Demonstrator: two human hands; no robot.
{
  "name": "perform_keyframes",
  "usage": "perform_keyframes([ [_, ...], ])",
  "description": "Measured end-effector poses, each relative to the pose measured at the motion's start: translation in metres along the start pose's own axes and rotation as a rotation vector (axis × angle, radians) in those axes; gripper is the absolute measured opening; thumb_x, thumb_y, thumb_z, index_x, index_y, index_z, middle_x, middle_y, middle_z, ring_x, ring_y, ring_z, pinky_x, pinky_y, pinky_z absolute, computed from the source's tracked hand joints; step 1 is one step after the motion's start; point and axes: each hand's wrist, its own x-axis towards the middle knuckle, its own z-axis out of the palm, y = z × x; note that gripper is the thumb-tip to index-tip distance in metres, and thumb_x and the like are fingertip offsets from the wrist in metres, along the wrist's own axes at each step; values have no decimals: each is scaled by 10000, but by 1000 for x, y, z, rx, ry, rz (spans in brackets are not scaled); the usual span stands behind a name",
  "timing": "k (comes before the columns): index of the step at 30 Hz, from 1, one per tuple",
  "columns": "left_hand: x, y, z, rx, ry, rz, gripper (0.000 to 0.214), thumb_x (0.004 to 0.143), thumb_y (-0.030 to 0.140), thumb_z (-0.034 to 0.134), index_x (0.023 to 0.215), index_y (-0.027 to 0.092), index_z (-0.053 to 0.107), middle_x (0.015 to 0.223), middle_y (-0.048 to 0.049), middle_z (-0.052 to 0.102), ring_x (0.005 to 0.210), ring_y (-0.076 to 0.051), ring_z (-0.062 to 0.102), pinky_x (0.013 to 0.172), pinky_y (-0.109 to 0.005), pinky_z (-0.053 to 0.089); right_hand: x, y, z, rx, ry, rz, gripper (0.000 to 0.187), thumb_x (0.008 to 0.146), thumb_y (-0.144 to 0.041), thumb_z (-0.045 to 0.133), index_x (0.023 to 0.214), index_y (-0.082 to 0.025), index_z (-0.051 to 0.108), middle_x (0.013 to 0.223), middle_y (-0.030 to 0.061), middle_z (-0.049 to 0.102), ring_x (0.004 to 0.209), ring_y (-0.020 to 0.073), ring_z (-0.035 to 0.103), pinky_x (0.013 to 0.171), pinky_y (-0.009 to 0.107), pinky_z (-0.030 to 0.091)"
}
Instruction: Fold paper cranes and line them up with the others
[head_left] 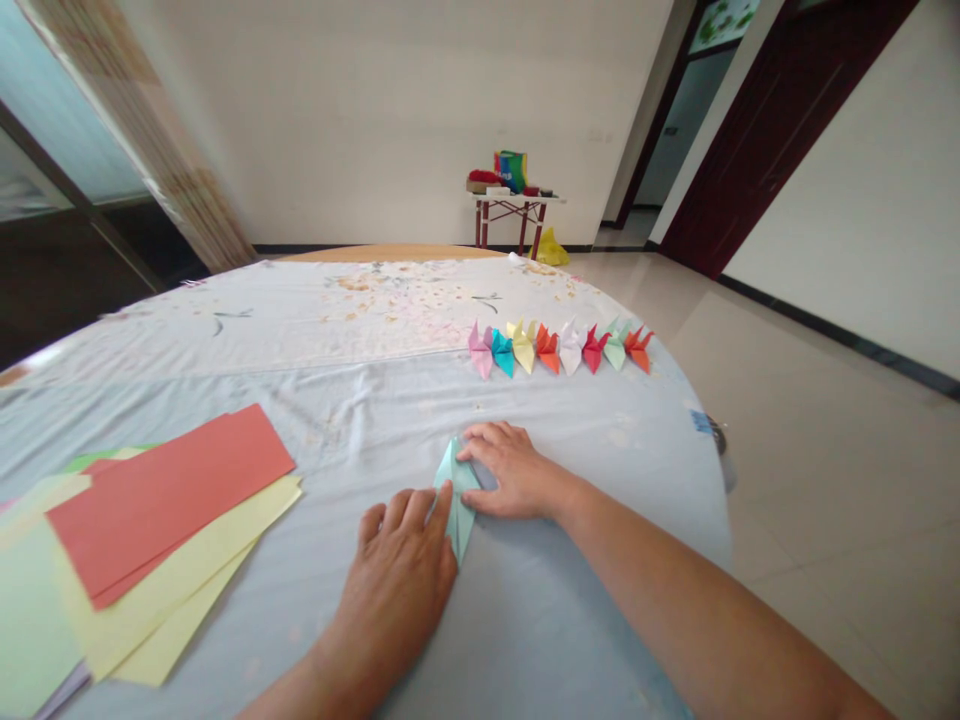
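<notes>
A pale mint-green sheet of origami paper (458,500), folded into a narrow diamond, lies flat on the cloth between my two hands. My left hand (405,560) holds it down from the left, its index finger stretched along the middle and its other fingers curled. From the right, my right hand (510,470) steadies the paper with thumb and fingertips on its edge. Part of the paper's left side is hidden under my left fingers. Beyond my hands, several folded paper cranes stand side by side in a row, among them a pink crane (481,350) and a white crane (571,348).
To the left lies a spread stack of coloured paper, with red sheets (180,490) over yellow sheets (202,590). Light cloths cover the round table (337,420), whose edge curves along the right. A small side table (517,198) with a colourful bag (511,170) stands by the wall.
</notes>
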Motion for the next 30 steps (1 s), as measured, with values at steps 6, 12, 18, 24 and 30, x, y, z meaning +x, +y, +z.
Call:
perform_keyframes([
  [6,-2,-3,1,-12,24,30,427,847,200,358,1260,224,461,1159,-73,567,1059,-218,469,902,-398,317,-1,0,-2,-1,-5,2,454,692,-423,612,1093,-225,532,1222,77,451,1122,250,392,942,439,297],
  [12,-3,-3,0,-6,27,29,424,838,194,373,1247,234,475,1136,-65,578,1052,-214,477,907,-396,313,0,-2,-4,9,-19,11,449,688,-419,621,1087,-230,535,1222,79,450,1126,252,390,944,443,296],
  [18,-2,-1,1,-2,16,8,448,829,190,376,1267,229,458,1222,-85,534,1102,-230,455,921,-414,313,-1,-1,-1,0,-4,2,454,690,-420,619,1092,-224,541,1222,77,454,1119,247,398,944,431,301],
  [24,-2,-3,7,-22,43,15,429,815,205,403,1231,231,504,1284,-62,518,1166,-237,420,955,-432,283,-1,-2,-3,-5,-7,4,479,694,-428,615,1118,-222,531,1217,76,463,1124,245,401,951,424,298],
  [30,-1,-5,9,-31,58,51,426,814,191,393,1223,208,510,1308,-67,502,1182,-225,418,962,-430,280,-1,-3,-10,-13,-58,-15,662,719,-441,604,1319,-305,360,1301,79,393,1190,255,352,982,436,267],
])
